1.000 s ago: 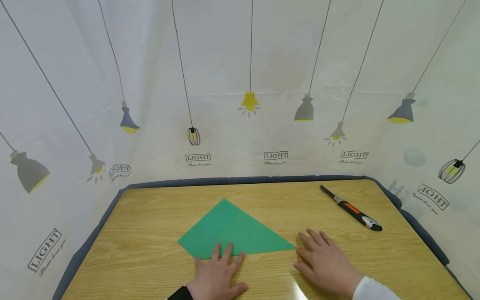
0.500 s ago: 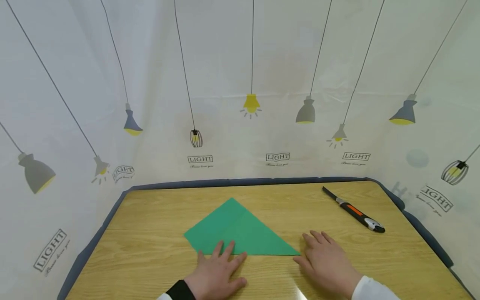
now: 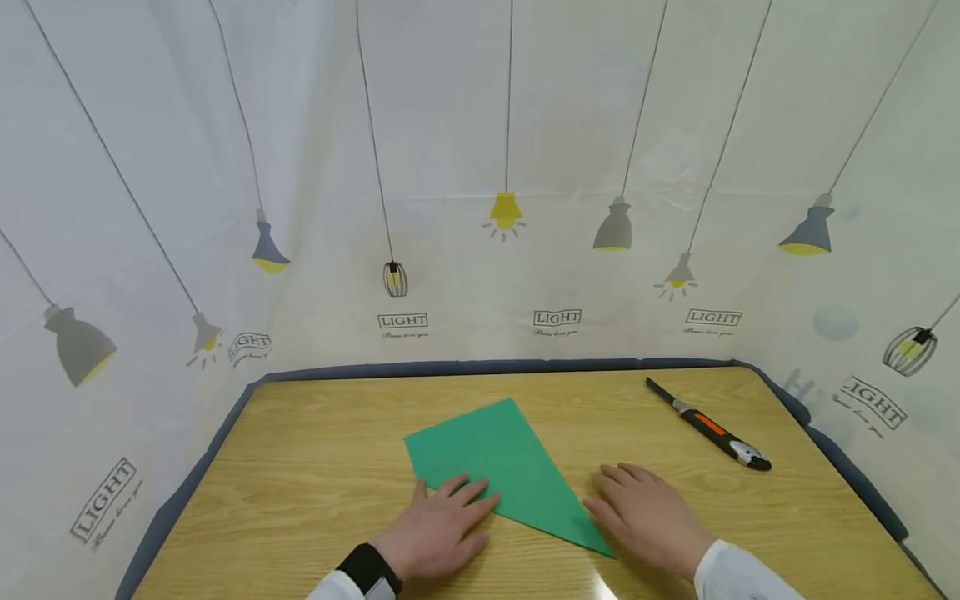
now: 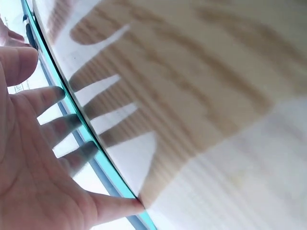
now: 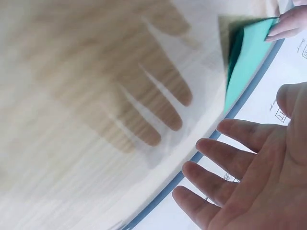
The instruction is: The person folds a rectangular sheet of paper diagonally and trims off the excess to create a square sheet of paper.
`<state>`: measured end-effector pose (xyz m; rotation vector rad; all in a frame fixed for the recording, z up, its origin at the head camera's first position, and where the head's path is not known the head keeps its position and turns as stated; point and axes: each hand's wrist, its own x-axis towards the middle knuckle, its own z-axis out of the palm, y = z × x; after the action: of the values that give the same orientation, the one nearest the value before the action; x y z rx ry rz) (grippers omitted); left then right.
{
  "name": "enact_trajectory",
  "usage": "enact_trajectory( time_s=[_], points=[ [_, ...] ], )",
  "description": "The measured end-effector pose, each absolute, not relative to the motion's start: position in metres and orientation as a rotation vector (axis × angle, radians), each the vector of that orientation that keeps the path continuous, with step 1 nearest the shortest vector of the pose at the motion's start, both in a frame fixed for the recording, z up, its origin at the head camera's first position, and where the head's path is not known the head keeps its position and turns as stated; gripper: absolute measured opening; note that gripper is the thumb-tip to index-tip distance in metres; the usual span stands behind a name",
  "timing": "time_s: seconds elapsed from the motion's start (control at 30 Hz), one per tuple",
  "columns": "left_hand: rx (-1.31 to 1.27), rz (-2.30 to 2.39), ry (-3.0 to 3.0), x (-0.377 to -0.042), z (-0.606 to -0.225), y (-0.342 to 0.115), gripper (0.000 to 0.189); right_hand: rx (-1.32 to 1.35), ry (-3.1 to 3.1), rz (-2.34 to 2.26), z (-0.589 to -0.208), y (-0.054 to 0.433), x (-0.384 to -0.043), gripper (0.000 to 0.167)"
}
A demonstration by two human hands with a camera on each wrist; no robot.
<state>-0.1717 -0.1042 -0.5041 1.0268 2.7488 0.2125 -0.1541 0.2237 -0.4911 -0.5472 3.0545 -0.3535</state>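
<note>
We see the folded green paper [image 3: 487, 454] lying on the desk [image 3: 315, 467], its near edge under the spread, straight fingers of our left hand [image 3: 435, 533]. Our right hand [image 3: 652, 517], fingers loosely extended, is just beside the paper's near right corner, though we cannot tell whether they touch. Farther back on the right lies a knife [image 3: 708, 427].

I make this a small screened-off workspace, though from my end I can't tell whether a home or a lab holds it. White sheeting [image 3: 442, 100] printed with hanging lamps [image 3: 506, 208] and "LIGHT" lettering [image 3: 557, 317] walls the wood-grain desk [image 3: 322, 467] on three sides
</note>
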Motion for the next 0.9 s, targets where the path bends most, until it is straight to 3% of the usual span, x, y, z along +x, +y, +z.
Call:
enact_trajectory(
  time_s=[0.3,0.6,0.9],
  points=[
    [1.205,0.263,2.756,-0.178,-0.507,-0.093,0.036,-0.501,2.985,-0.414,-0.492,0.202,-0.184,0.059],
    [1.177,0.406,2.759,-0.182,-0.510,-0.092,0.023,-0.519,2.918,-0.323,-0.499,0.189,-0.192,0.064],
    [0.742,0.633,2.891,-0.190,-0.508,-0.100,0.037,-0.549,2.902,-0.267,-0.498,0.188,-0.189,0.065]
  ],
)
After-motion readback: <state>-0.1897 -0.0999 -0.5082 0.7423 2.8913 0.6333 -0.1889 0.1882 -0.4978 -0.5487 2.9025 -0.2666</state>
